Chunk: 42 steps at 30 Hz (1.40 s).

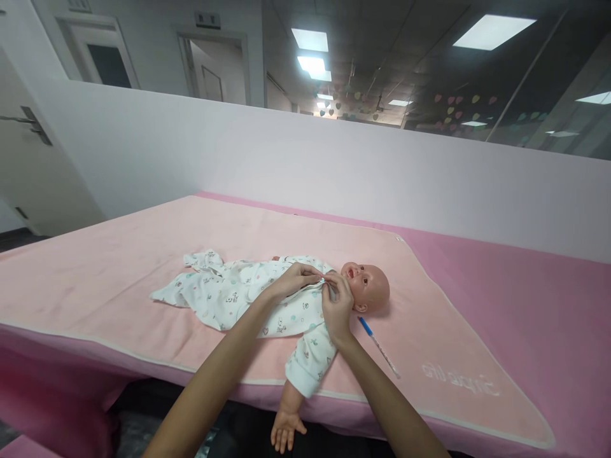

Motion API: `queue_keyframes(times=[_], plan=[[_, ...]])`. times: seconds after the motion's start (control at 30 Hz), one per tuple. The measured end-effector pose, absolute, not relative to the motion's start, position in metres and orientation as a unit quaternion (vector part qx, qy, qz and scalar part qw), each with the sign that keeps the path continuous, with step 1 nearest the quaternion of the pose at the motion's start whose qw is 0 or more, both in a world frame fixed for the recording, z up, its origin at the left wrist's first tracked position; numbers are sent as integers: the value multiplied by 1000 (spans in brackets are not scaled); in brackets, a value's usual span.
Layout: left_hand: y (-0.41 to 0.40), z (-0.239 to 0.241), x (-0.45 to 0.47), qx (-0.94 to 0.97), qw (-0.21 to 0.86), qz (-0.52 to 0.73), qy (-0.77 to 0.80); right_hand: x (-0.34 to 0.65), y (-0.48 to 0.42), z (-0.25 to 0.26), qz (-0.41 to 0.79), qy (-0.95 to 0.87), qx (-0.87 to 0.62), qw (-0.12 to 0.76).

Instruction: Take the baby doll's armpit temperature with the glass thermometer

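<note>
A baby doll lies on its back, its head to the right. It wears a white long-sleeved baby romper with small printed animals and dots. My left hand pinches the romper's front edge just below the doll's neck. From the other side, my right hand grips the same edge, its fingertips meeting those of my left. A small fastening may sit between the fingertips, but they hide most of it. One doll arm, with its bare hand, hangs over the table's near edge.
A thin clear stick with a blue end, like a thermometer, lies right of my right forearm. Under the doll, a peach blanket with pale lettering covers much of the pink tabletop. Behind rises a white half wall.
</note>
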State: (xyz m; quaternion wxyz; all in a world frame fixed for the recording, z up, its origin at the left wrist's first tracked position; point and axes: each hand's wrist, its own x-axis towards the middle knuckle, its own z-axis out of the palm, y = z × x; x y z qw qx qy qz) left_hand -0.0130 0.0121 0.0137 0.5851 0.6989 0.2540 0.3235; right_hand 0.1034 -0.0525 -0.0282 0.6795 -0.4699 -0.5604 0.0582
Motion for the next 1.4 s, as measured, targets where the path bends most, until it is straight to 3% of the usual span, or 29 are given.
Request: queue_keyframes(times=[0.23,1.4], plan=[[6,18,-15,745,510,323,284,104,-55,-26,68,-552,-477,681],[7,15,-15,794,454,305,266,104,-51,-29,31,-556,-472,683]])
